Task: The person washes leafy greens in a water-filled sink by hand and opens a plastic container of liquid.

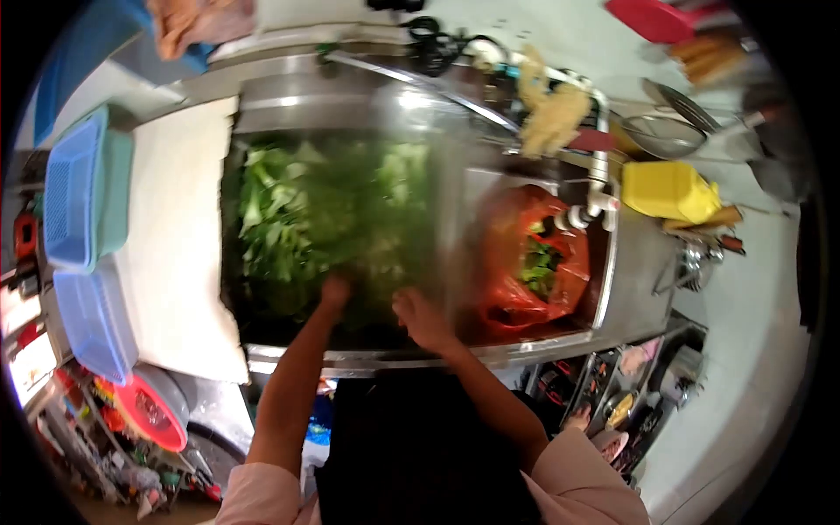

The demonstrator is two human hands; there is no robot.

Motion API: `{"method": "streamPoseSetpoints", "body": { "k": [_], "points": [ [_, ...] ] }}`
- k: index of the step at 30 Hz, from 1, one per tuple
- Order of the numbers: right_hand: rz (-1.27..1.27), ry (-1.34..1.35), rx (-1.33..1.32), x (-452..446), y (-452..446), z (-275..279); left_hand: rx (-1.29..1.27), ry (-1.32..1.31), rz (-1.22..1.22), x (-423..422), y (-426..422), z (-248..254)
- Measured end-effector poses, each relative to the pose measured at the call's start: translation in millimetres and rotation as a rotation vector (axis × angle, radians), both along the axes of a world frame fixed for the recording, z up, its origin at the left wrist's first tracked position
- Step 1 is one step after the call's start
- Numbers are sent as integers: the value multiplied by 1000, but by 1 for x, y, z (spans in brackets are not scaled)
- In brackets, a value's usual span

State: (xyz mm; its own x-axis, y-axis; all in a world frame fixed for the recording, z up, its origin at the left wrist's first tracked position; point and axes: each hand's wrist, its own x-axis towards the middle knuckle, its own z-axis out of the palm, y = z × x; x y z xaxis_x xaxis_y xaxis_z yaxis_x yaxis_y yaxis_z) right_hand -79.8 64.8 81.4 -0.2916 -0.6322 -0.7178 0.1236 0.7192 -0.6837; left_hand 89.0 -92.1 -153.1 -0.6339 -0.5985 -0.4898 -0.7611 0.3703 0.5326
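Leafy green vegetables (280, 197) lie in water in the large steel sink basin (302, 105). My left hand (334, 290) is at the front of this basin, partly under the murky water among the greens; its fingers are hidden. To its right, my right hand (418, 317) is over the water near the basin's front edge, with its fingers curled in and blurred; whether they hold anything is too unclear to tell. In the smaller basin on the right sits an open red plastic bag (507, 262) with more greens inside.
A white board (171, 236) lies left of the basin, beside blue plastic baskets (72, 192). Behind are a metal rod (420, 85) and gloves (556, 114). A white pipe and tap (599, 188) and a yellow jug (665, 191) stand at the right.
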Motion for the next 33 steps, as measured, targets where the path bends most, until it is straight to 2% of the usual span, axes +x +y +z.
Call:
{"method": "streamPoseSetpoints", "body": {
  "k": [1,3,4,5,7,8,9,10,12,13,16,19,22,23,26,29,32,33],
  "points": [
    [-68,6,-76,-3,23,-14,235,13,247,-3,-4,7],
    [-181,121,-83,-18,59,0,383,-14,518,-11,-8,28],
    [-233,174,-89,-29,74,8,286,-61,467,-20,-8,45],
    [-289,334,-44,-44,83,26,184,-106,418,-25,-8,58],
    [-407,564,-69,-75,122,5,48,-117,371,-31,-2,66],
    [-466,661,53,-96,139,-9,16,-83,371,-31,2,66],
    [-701,526,-65,-112,162,-22,-19,-46,373,-34,5,66],
    [-589,714,77,-132,190,-55,-28,-22,363,-37,8,69],
    [-482,894,249,-166,207,-79,-43,17,340,-40,15,77],
    [-494,897,271,-187,203,-79,-18,51,348,-40,17,78],
    [-342,756,321,-231,209,-126,58,142,375,-35,23,77],
    [-366,631,677,-247,195,-178,180,171,402,-34,33,94],
    [-183,406,769,-242,183,-199,192,139,442,-36,47,113],
    [-232,394,601,-239,167,-109,194,152,457,-29,51,111],
    [-243,440,707,-226,180,-137,203,137,451,-32,57,124],
    [-152,535,645,-222,211,-186,227,163,481,-25,61,121],
    [22,609,603,-237,218,-119,265,169,453,-40,67,140],
    [84,637,630,-241,227,-122,275,171,442,-42,68,138]
  ]
}}
